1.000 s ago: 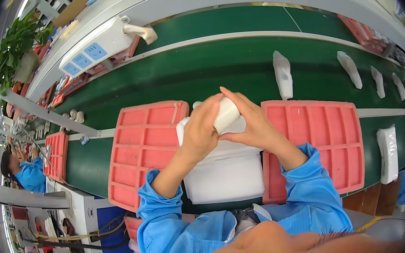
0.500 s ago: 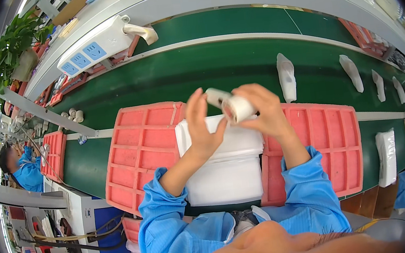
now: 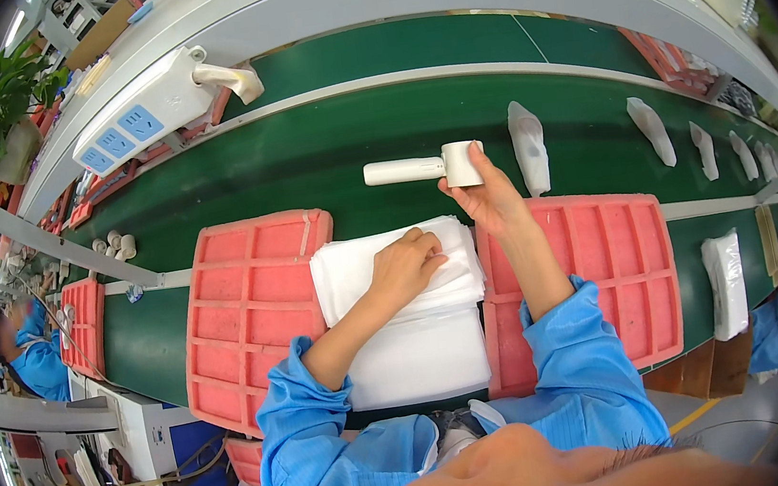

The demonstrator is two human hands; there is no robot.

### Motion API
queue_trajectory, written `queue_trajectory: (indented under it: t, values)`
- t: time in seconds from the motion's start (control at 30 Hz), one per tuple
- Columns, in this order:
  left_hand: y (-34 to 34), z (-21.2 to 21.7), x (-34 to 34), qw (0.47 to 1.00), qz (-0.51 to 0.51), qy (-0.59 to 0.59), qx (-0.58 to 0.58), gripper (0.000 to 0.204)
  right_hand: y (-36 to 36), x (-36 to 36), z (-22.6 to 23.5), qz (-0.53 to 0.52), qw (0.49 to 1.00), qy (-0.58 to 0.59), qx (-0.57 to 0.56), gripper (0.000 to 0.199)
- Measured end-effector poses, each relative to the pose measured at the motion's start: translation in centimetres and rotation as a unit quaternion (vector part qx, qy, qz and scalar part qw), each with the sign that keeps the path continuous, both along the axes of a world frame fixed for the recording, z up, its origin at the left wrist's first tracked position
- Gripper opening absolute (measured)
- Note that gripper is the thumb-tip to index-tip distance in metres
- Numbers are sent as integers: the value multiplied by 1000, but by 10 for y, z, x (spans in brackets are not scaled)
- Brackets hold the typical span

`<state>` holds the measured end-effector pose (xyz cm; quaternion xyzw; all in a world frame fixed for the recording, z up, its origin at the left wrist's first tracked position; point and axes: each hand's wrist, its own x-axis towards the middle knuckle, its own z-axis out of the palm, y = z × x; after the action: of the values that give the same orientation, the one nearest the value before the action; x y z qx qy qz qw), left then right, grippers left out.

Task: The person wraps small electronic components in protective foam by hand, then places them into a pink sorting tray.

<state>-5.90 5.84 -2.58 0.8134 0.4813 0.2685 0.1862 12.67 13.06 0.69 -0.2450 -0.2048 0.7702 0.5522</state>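
My right hand [image 3: 491,195] grips a white handheld device [image 3: 408,171] by its short round head, above the green belt. The device's straight handle points left, level and free of any hand. My left hand [image 3: 406,268] lies on the upper of two stacks of thin white bags [image 3: 456,240]. Its fingers are curled and pinched at the top bag, though the fingertips are partly hidden. A second white stack [image 3: 417,360] lies nearer to me.
Pink foam trays with compartments flank the stacks, a left one [image 3: 252,307] and a right one [image 3: 623,274]. Beyond, on the green belt [image 3: 301,147], lie several wrapped items [image 3: 529,145]. A power strip [image 3: 140,118] hangs at upper left. Co-workers sit at both sides.
My hands have come apart. The right one keeps the device, now turned with its handle to the left, while my left hand has let go and come down onto the white bags.
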Motion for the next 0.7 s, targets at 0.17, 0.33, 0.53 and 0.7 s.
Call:
queue_trajectory:
  t: [0.17, 0.33, 0.53, 0.7]
  values:
    - [6, 8, -16, 994, -12, -78, -71, 12, -8, 4, 10, 3, 978, -168, 124, 46]
    - [9, 36, -43, 967, 6, -231, -110, 9, -28, 53, 48, -38, 951, -179, 250, 55]
    - [3, 54, -59, 914, -15, -391, -109, 10, -32, 57, 56, -30, 872, -230, 431, 59]
    - [-11, 76, -59, 887, 49, -427, -166, 8, -37, 24, 54, 14, 790, -337, 511, 56]
